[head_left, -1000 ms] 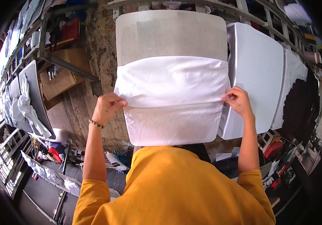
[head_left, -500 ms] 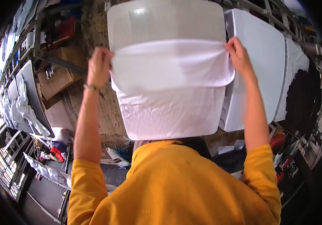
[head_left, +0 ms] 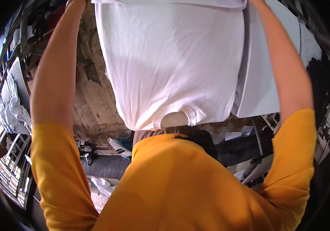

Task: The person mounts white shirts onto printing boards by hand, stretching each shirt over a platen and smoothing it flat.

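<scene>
A white T-shirt [head_left: 172,57] is drawn over a flat board [head_left: 173,120], which shows through the neck opening. Its collar [head_left: 188,111] lies at the near end, close to my body. Along the top edge of the view runs a folded band of the white cloth [head_left: 172,4]. Both my arms reach forward on either side of the shirt. The left forearm [head_left: 55,73] and the right forearm [head_left: 284,61] run up to the frame's top edge, where the hands are cut off. Whether they hold the cloth is hidden.
Right of the shirt, close beside it, is another white-covered board [head_left: 259,88]. A worn wooden surface [head_left: 91,96] lies to the left. Farther left are metal racks with pale cloth [head_left: 15,100]. Dark cloth [head_left: 322,88] hangs at the far right.
Both hands, earlier gripping the T-shirt's edge mid-board, have moved forward out of view. The shirt now covers the visible board, and its collar shows at the near end.
</scene>
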A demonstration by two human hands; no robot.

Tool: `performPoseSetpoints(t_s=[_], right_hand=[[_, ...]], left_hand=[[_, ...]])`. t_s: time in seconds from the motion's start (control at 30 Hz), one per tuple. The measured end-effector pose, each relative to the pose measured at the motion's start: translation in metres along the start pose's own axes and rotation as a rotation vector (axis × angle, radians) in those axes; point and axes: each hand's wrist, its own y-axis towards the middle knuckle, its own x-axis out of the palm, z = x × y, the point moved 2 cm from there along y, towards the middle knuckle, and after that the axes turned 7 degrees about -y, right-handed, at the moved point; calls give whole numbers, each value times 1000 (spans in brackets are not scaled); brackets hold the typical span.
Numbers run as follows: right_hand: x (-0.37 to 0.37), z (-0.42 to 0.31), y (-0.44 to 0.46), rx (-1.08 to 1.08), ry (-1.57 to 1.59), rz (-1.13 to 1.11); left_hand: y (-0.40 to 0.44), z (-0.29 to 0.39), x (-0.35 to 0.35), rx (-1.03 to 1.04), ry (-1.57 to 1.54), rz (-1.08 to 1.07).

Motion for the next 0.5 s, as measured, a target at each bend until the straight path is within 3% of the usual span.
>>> performPoseSetpoints(t_s=[0.03,0.1,0.13,0.17,0.2,0.23,0.27,0.33,0.37,0.4,0.5], right_hand=[[-10,-5,-24,49,23,68],[-39,-30,-78,142,78,214],[-69,-57,-120,152,71,188],[-82,-44,-163,373,130,-42],[-96,-48,-215,571,289,-191],[-114,-64,-267,757,412,-372],[-134,-80,-321,864,522,-612],[-154,-85,-434,1145,690,-1104],[-158,-97,-471,1216,672,-1168],[-147,-97,-512,1221,841,-1064],[-112,-123,-557,1437,1569,-373]], left_hand=[[-19,-8,-5,22,-99,63],[-77,-25,-27,126,152,73],[-127,-31,-37,95,37,114],[-180,-23,-49,-166,37,17],[-243,-47,-50,-386,-272,-79],[-298,-14,-61,-686,-231,-272],[-367,-33,-62,-863,-129,-469],[-474,3,-64,-1274,-550,-455],[-511,18,-60,-1397,-876,-431],[-538,26,-54,-1498,-1209,-406],[-563,32,-32,-1206,-1581,-165]])
